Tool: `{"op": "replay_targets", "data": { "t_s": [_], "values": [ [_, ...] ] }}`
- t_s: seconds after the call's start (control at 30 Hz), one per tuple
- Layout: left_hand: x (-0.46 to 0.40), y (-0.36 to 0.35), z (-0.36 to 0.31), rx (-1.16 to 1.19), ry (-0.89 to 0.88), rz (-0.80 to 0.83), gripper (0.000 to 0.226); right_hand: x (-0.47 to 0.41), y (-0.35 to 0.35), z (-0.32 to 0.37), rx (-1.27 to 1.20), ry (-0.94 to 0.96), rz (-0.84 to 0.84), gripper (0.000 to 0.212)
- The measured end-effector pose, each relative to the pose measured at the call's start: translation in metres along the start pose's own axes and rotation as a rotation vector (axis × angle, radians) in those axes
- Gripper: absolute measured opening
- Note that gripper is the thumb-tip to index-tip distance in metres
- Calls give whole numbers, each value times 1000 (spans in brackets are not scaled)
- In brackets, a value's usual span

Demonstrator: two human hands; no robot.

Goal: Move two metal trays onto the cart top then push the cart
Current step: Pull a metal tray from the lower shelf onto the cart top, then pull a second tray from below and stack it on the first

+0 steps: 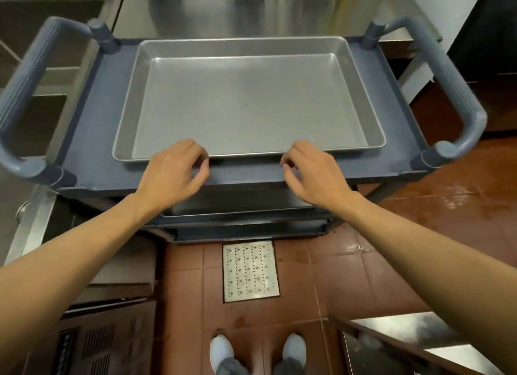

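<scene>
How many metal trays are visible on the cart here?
2. One tray lies on the cart top; a second tray's edge shows on the shelf below, mostly hidden. More may be concealed.

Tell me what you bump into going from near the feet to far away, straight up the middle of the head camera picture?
Shoes → floor drain grate → lower tray edge → cart top front rim → metal tray → steel counter.

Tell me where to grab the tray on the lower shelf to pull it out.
Take the lower tray by its near rim, one hand toward each end, coming from your side. Only that edge shows beneath the cart top; the rest is covered, so it probably has to slide toward you.
</scene>
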State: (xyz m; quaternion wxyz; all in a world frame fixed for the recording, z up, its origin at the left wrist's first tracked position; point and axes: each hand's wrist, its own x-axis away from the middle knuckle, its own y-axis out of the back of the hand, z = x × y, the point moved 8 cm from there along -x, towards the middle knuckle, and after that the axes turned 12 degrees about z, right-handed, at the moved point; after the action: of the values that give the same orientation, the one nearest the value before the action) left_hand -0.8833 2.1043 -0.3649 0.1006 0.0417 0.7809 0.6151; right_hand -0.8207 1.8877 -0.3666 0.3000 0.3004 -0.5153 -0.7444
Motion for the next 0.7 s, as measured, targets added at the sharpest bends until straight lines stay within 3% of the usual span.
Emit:
{"op": "replay_targets", "data": {
  "t_s": [0.07,0.13,0.23,0.37,0.53,0.7],
  "values": [
    [28,-32,-20,-104,-141,106,17,23,-41,19,41,97,137,15],
    [55,-87,-28,-129,-202,338,17,47,-101,22,96,120,364,16],
    [81,-170,-4,-94,-60,576,20,70,-185,-8,112,-59,563,23],
    [76,-250,52,-34,195,533,35,71,-264,-67,144,-316,593,35],
    [55,-320,130,-144,391,424,48,37,-328,-119,206,-351,447,53],
    [49,-384,167,-96,377,463,42,23,-384,-161,205,-391,521,53]
  ]
}}
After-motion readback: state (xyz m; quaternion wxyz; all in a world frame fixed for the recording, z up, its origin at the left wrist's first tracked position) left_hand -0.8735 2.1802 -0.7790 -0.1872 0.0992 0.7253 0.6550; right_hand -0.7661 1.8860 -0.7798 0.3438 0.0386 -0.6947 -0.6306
